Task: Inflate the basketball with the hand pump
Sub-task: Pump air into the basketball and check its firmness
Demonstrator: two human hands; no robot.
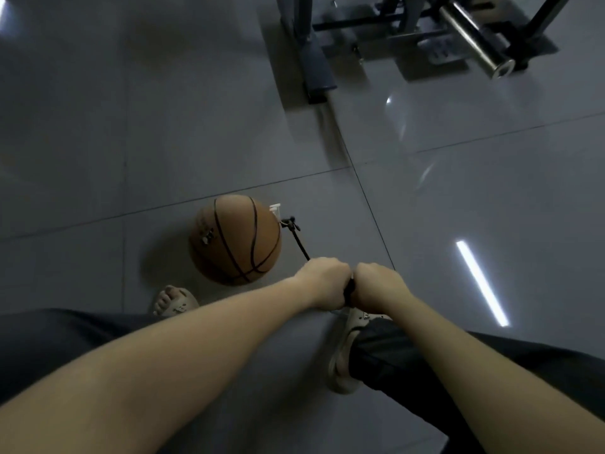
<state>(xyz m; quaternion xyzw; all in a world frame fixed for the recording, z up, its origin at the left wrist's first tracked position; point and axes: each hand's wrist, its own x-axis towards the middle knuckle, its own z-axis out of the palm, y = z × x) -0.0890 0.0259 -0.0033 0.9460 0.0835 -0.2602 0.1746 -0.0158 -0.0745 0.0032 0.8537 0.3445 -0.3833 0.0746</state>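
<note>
An orange basketball (236, 240) with black seams lies on the grey tiled floor, just ahead of my left foot. A thin black hose (299, 241) runs from a fitting at the ball's right side down to my hands. My left hand (324, 283) and my right hand (378, 285) sit side by side, both gripping the black pump handle (349, 287), of which only a short piece shows between them. The pump body is hidden below my hands, near my right foot.
A dark metal gym machine frame (316, 60) with a shiny steel bar (474, 44) stands at the far right. My sandalled feet (343, 355) rest on the floor (163, 142). Ceiling lights reflect in the glossy tiles at right.
</note>
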